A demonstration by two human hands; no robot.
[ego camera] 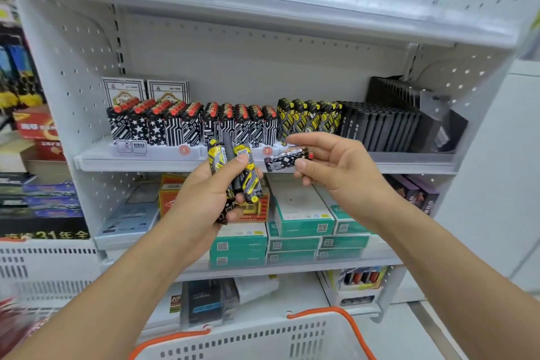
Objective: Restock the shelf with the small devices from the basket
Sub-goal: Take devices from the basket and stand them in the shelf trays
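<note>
Lighter [287, 158], black-and-white, pinched in right hand [336, 166], long axis level along shelf front edge [409, 165], red cap rightward. Left hand [204, 199] grips upright bundle of lighters [236, 175].

basket [292, 339] cut off below, left racks [17, 73] blurred

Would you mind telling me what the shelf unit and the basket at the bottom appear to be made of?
Shelf unit: likely white painted sheet metal, judging by the perforated pegboard back and thin folded edges. Basket: likely white moulded plastic, with slotted walls; its orange handles also look plastic.
</note>
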